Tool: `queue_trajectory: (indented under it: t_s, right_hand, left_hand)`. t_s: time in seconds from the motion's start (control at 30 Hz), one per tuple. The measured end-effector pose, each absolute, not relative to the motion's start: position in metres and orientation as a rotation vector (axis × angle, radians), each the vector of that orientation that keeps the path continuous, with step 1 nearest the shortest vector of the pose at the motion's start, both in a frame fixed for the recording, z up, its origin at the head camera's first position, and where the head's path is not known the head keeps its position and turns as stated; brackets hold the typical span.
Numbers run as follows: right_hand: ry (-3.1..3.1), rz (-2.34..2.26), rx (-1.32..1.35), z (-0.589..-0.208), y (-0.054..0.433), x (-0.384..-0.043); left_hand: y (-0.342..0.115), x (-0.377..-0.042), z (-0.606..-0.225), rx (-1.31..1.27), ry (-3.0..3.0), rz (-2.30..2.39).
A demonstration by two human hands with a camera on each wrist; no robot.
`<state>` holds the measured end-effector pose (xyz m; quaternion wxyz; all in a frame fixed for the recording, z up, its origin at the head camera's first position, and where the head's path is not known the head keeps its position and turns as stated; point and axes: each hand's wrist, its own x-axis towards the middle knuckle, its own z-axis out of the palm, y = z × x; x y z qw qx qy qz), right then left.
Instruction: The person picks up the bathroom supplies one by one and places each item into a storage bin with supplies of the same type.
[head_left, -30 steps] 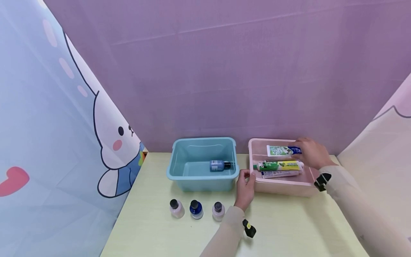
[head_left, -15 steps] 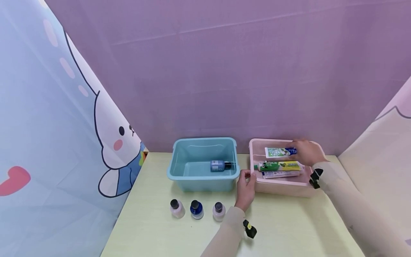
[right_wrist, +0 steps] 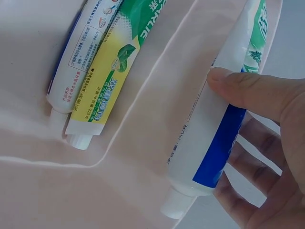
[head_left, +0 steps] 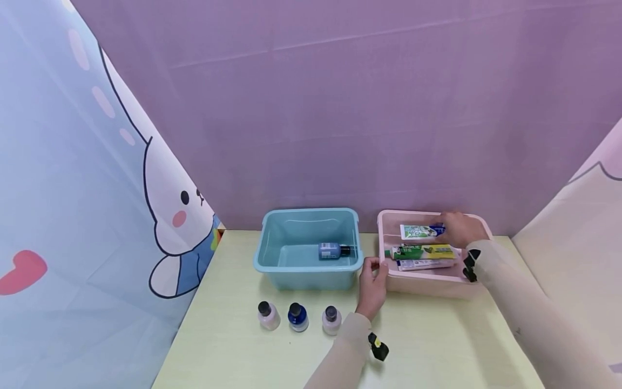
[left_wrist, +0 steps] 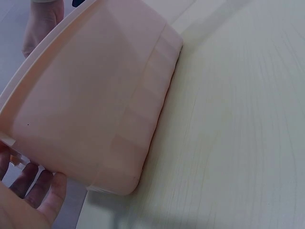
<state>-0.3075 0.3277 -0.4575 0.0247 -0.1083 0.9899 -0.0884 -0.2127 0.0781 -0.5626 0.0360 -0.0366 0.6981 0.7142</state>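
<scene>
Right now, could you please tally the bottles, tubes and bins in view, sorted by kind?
Bottles: 4 (3 standing on the table, 1 lying in the blue bin)
Tubes: 3 (1 held by the right hand, 2 lying in the pink bin)
Bins: 2 (1 blue, 1 pink)
Total: 9

A white toothpaste tube (right_wrist: 202, 138) with green and blue print, capped, is pinched by the right hand (head_left: 461, 229) and held parallel to the back edge of the pink bin (head_left: 430, 286), which stands upright and is gripped at its front left corner by the left hand (head_left: 372, 292)
</scene>
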Motion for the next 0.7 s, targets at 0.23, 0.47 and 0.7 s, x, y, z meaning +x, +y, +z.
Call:
queue_trajectory:
  t_s: [0.23, 0.47, 0.7]
  right_hand:
    - [3.033, -0.269, -0.293, -0.46, 0.326, -0.31]
    - [3.015, -0.26, -0.32, -0.464, 0.328, -0.314]
    - [3.009, -0.269, -0.333, -0.469, 0.331, -0.318]
  left_hand:
    - [0.078, -0.212, -0.561, -0.129, 2.145, 2.185]
    - [0.079, -0.213, -0.561, -0.127, 2.143, 2.185]
    - [0.078, -0.213, -0.563, -0.116, 2.146, 2.186]
